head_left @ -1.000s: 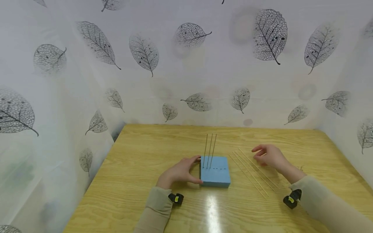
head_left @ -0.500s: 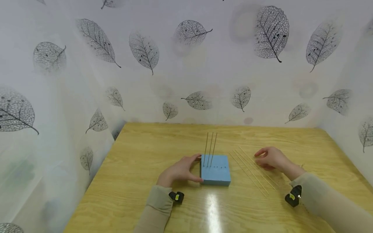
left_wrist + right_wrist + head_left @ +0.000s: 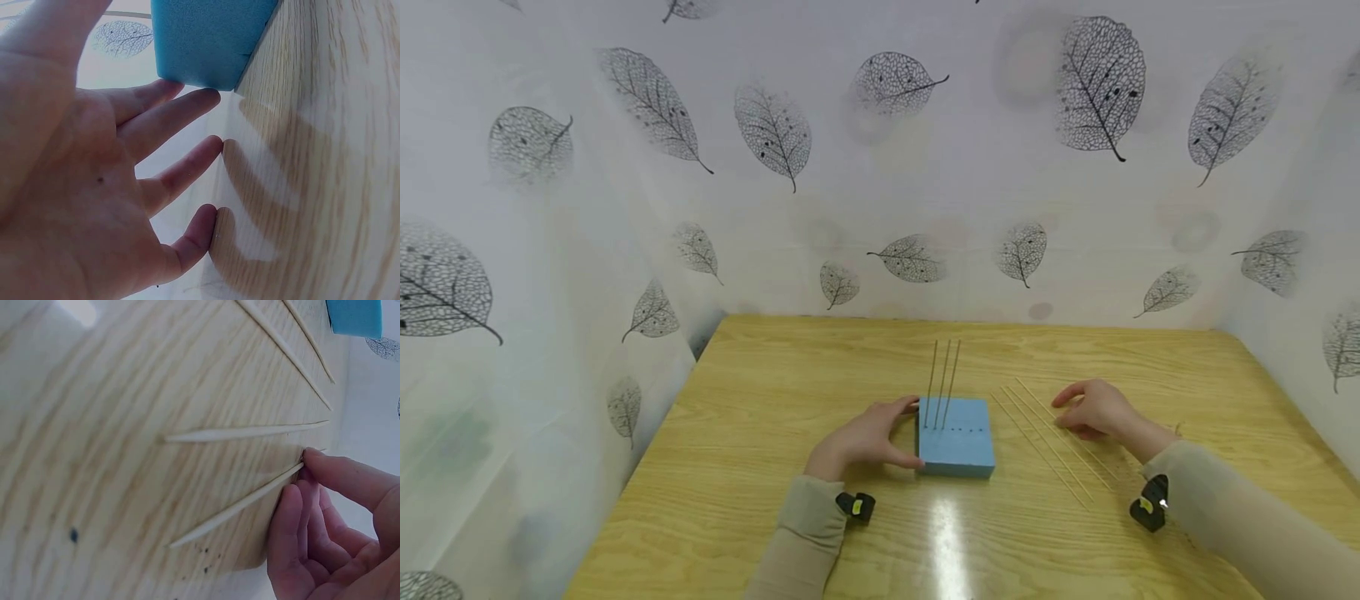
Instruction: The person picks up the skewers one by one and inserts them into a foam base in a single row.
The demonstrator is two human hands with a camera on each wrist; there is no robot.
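Observation:
In the head view, my left hand (image 3: pixel 865 437) spans the left side of a light blue foam block (image 3: pixel 958 454), thumb at the near corner and index finger at the far one. Its lower fingers reach down to the table in the left wrist view. Three thin wooden sticks (image 3: pixel 931 383) stand upright in the block's left holes; more holes continue the row to the right. My right hand (image 3: pixel 1097 408) pinches a pointed wooden stick (image 3: pixel 237 505) near its far end between thumb and fingertips, low over the table.
Three more loose sticks (image 3: pixel 247 432) lie slanting on the wooden table (image 3: pixel 760 367), between the block and my right hand. White leaf-print sheeting (image 3: pixel 820 150) stands behind the table and along its sides. Glare (image 3: pixel 949 542) shines on the table in front of the block.
My right hand has come slightly lower and nearer to me at the rightmost stick. My left hand keeps its hold on the block, and the upright sticks stay put.

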